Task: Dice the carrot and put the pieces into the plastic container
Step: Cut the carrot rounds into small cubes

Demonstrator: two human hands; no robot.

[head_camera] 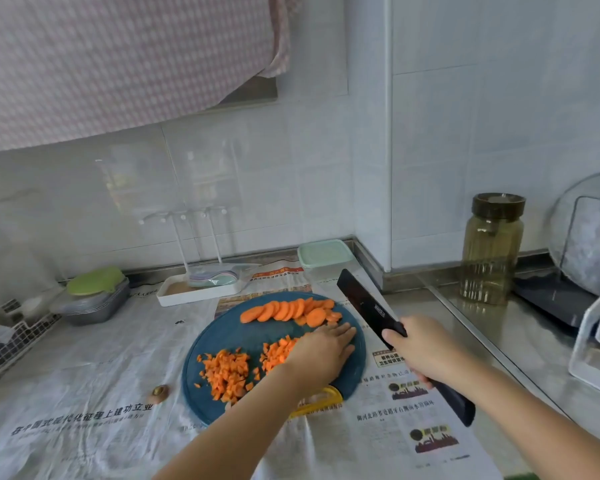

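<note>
Head view: carrot [288,310] part sliced, part diced

We count one round dark-blue cutting board [222,344] on one steel table [465,323]. On the board we count two heaps of diced orange carrot, a left heap [227,374] and a right heap [278,351]. There is also one row of round carrot slices [288,310], which overlap too much for an exact number. We count one black broad-bladed knife [368,306], one clear plastic container with a pale green lid [323,261], one tall amber glass jar with a dark lid [492,251], one white rectangular tray [174,296] and one brown carrot stub [160,391]. We count two bare hands, the left hand [323,351] and the right hand [420,348].
</note>
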